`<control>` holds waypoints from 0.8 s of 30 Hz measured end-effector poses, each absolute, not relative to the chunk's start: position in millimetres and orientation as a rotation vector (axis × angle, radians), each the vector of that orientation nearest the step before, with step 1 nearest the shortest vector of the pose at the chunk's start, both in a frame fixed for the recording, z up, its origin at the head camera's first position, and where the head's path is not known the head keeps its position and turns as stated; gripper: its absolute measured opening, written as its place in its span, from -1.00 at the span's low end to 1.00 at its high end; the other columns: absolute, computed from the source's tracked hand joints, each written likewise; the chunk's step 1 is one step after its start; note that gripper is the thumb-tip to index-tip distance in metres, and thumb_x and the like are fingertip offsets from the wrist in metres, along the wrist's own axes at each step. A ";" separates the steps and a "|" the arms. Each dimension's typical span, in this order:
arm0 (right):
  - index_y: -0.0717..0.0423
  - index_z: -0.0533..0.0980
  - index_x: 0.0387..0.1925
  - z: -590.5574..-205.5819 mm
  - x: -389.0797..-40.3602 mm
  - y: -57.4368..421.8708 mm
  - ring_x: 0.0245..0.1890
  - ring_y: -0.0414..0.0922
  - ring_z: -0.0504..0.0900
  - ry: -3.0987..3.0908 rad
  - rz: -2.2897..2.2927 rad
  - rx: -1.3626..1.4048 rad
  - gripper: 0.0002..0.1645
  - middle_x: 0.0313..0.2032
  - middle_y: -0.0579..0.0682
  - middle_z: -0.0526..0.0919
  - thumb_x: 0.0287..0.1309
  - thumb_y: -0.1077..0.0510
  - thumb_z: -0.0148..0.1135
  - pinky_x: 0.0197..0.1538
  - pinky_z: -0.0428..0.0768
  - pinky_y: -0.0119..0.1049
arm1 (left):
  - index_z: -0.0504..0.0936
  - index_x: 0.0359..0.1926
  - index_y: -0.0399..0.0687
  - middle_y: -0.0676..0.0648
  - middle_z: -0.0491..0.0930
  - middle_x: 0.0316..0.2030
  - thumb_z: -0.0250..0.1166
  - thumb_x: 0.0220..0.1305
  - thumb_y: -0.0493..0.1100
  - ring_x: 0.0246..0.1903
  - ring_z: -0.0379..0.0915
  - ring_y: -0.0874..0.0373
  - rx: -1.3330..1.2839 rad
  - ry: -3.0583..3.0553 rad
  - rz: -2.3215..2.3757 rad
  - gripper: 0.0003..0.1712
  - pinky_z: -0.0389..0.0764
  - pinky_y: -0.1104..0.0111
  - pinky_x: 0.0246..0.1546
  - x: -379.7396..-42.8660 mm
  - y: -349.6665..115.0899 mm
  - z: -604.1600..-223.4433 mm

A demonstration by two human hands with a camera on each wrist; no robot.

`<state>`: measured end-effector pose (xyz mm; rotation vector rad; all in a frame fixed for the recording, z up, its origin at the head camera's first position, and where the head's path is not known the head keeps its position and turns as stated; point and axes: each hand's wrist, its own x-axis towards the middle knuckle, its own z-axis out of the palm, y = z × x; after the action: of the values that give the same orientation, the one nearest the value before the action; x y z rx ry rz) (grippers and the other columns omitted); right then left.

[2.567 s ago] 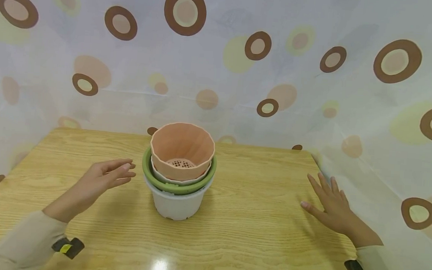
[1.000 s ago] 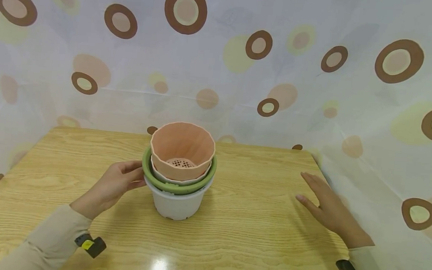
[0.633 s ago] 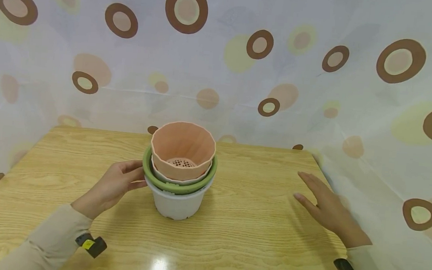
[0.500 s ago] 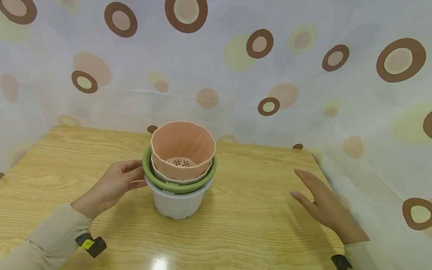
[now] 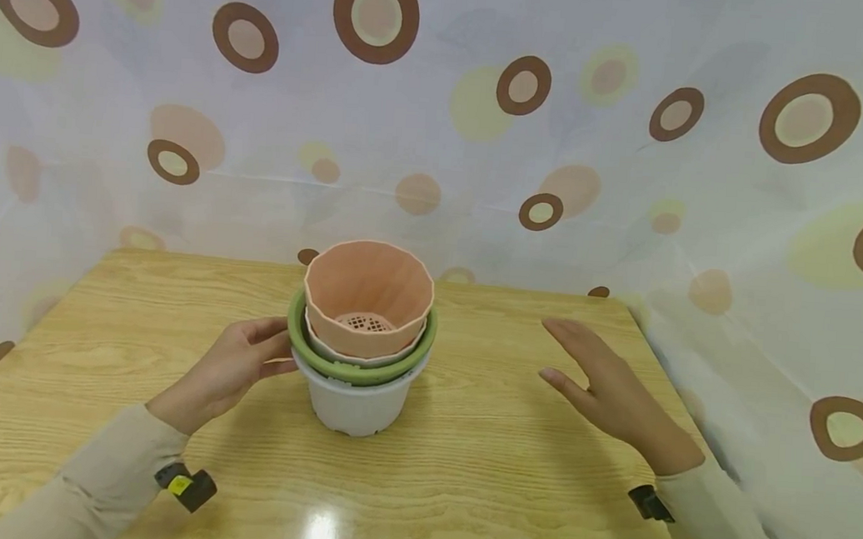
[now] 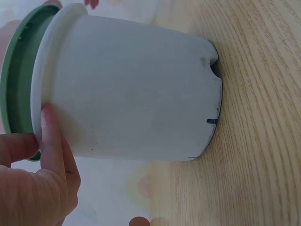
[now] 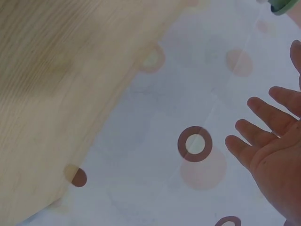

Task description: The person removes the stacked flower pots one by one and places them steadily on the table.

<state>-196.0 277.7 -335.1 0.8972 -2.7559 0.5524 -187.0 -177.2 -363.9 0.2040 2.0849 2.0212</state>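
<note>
On the worktop (image 5: 491, 491), left hand (image 5: 223, 372) pinches outer white flowerpot (image 5: 357, 409) rim; right hand (image 5: 607, 390) empty, fingers (image 7: 272, 115) spread; one-sided lifting could tip stack (image 5: 369, 275).

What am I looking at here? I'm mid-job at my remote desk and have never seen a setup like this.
No robot is at work here: a person uses two bare hands. The wide picture looks forward and down from the person's head; the two smaller ones look from each wrist.

On the wooden table stands a stack of nested pots: a peach pot on top, a pale pot beneath it, then a green pot, with a white pot at the bottom.

The left hand holds the stack by the rim, its fingers against the white pot. The right hand is apart from the pots, holding nothing.
</note>
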 end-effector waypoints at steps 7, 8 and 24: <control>0.01 0.12 0.45 -325.8 -190.6 251.0 0.42 0.11 0.09 -2.657 0.560 0.984 -0.21 0.39 0.09 0.23 0.29 0.04 0.21 0.30 0.26 0.25 | 0.22 0.33 -0.44 0.01 0.52 0.02 0.06 0.46 -0.10 -0.09 0.55 0.30 0.211 2.086 2.003 -0.40 0.61 0.37 0.05 -188.5 -179.3 -362.4; 0.01 0.12 0.45 -324.6 -189.3 247.1 0.42 0.11 0.10 -2.637 0.563 1.002 -0.21 0.38 0.09 0.23 0.28 0.06 0.22 0.30 0.26 0.25 | 0.22 0.33 -0.45 0.01 0.52 0.02 0.06 0.46 -0.10 -0.09 0.55 0.30 0.212 2.087 1.998 -0.40 0.60 0.37 0.05 -188.6 -179.6 -361.9; 0.00 0.13 0.45 -306.2 -177.2 197.3 0.44 0.06 0.08 -2.484 0.611 1.187 -0.18 0.39 0.05 0.24 0.24 0.07 0.26 0.42 0.21 0.04 | 0.20 0.33 -0.48 0.03 0.53 -0.01 0.05 0.47 -0.13 -0.10 0.55 0.30 0.231 2.079 1.992 -0.40 0.61 0.37 0.04 -189.2 -179.9 -360.9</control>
<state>-177.2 197.3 -306.2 1.1869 -2.4839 0.6109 -189.2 -179.9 -360.9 0.2313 2.0793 1.9916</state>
